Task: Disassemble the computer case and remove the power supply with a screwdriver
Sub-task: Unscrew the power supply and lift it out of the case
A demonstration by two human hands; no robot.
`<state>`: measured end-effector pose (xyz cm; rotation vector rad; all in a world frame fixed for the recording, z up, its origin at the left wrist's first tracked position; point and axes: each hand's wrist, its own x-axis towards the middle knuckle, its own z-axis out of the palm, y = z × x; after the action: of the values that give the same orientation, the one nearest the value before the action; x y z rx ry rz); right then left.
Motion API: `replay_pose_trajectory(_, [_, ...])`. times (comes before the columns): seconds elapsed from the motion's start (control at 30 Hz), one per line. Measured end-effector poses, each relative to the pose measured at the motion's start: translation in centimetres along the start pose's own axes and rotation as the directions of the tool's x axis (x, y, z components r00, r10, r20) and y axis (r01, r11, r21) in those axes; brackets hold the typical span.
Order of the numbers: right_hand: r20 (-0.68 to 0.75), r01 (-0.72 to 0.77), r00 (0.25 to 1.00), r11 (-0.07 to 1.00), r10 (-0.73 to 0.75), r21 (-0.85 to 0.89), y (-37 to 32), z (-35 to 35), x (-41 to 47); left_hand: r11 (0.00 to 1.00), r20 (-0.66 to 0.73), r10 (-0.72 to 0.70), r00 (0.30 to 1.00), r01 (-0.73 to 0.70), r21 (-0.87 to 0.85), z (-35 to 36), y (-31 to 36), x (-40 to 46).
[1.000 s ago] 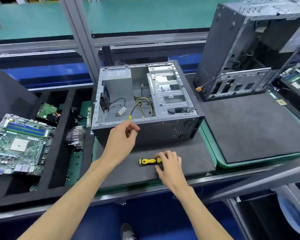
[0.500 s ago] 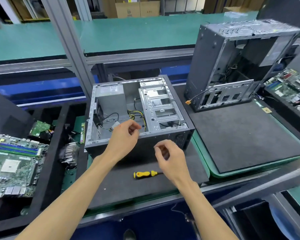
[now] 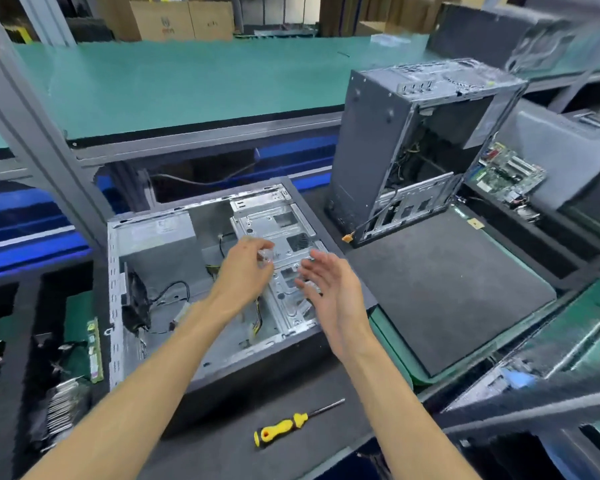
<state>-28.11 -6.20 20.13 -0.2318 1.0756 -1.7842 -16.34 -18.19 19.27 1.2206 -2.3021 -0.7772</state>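
Your open computer case [image 3: 201, 289] lies on its side on the dark foam mat [image 3: 229, 445] at the centre of the frame, its open side facing up. The grey power supply [image 3: 160, 244] sits inside it in the upper left corner of the case, with black and yellow cables trailing toward the lower middle of the case. The silver drive cage [image 3: 278, 237] fills the right part of the case. Your left hand [image 3: 243, 271] hovers over the middle of the case with its fingers curled; something small and pale shows at the fingertips, but the blur is too strong to say whether that grip holds it. Your right hand [image 3: 329, 289] is just beside the left one, over the drive cage, palm turned inward and fingers straight and spread, its grip holding nothing. The yellow-and-black screwdriver [image 3: 291, 424] lies free on the mat in the lower centre of the frame, between your forearms and apart from both hands, its shaft pointing to the upper right. A second computer case [image 3: 413, 150] stands upright on another dark mat at the right of the frame, its open side showing wires. A green circuit board [image 3: 510, 174] lies at the right edge, beyond that case. The green surface [image 3: 187, 81] stretches across the upper part of the frame, with cardboard boxes [image 3: 181, 19] behind it at the top.
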Motion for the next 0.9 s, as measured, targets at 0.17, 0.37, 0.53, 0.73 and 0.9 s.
replay_pose_trajectory(0.17, [-0.031, -0.066, 0.997, 0.989, 0.071, 0.129, -0.2, 0.2, 2.8, 0.992, 0.094, 0.069, 0.993, -0.079, 0.103, 0.8, -0.8, 3.0])
replay_pose_trajectory(0.37, [-0.055, -0.111, 0.991, 0.986, 0.118, 0.124, -0.2, 0.1, 5.8, 0.957, 0.156, 0.138, 0.978, -0.173, 0.235, 0.9, -0.6, 5.0])
replay_pose_trajectory(0.53, [-0.058, -0.153, 0.985, 0.977, 0.163, 0.152, -0.2, 0.5, 7.6, 0.927, 0.2, 0.16, 0.967, -0.217, 0.306, 0.5, 0.0, 5.3])
replay_pose_trajectory(0.73, [-0.044, -0.177, 0.981, 0.97, 0.186, 0.168, -0.1, 0.7, 8.7, 0.908, 0.245, 0.169, 0.955, -0.247, 0.337, 0.1, 0.1, 5.6])
replay_pose_trajectory(0.9, [-0.034, -0.182, 0.981, 0.97, 0.19, 0.165, -0.1, 0.6, 9.0, 0.932, 0.22, 0.152, 0.964, -0.214, 0.294, 0.0, -0.2, 5.7])
